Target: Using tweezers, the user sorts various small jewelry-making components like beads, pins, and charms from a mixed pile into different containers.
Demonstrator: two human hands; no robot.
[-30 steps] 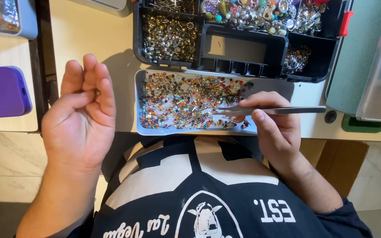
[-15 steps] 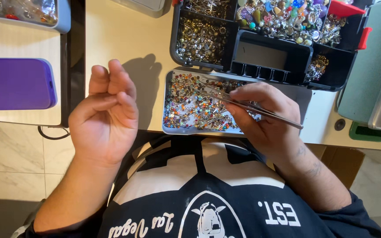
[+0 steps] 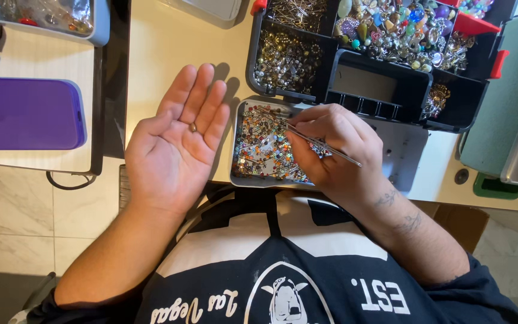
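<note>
Over the shallow grey tray [image 3: 404, 157] at the near table edge, right hand [image 3: 337, 153] is pinched shut on thin metal tweezers [image 3: 325, 147], tips pointed far-left down into the heap of small mixed beads [image 3: 262, 147] that fills the tray's left half; tray's right half looks bare. Can't tell whether the tips have a bead: too small, partly hidden by the fingers. Left hand [image 3: 178, 144] is flat, palm up, fingers together and slightly fanned, hovering just left of the tray over the table edge, holding nothing in a grip; one small brownish bead [image 3: 192, 127] sits loose at the base of the fingers. Judgement on doing this pick well: keep the tweezers at a low angle, grab one bead by its rim not the hole, light squeeze so it doesn't ping off; lift straight up clear of the heap before swinging left. Keep the left palm level and a bit cupped, close to the tray rim, so the travel is short and the bead already there doesn't roll off. Pose: right wrist bent in, forearm coming from near-right across the torso; left forearm comes from near-left, wrist straight. Black compartment organiser [image 3: 391, 90] with more beads sits just far of the tray, purple case [image 3: 25, 114] well to the left.
</note>
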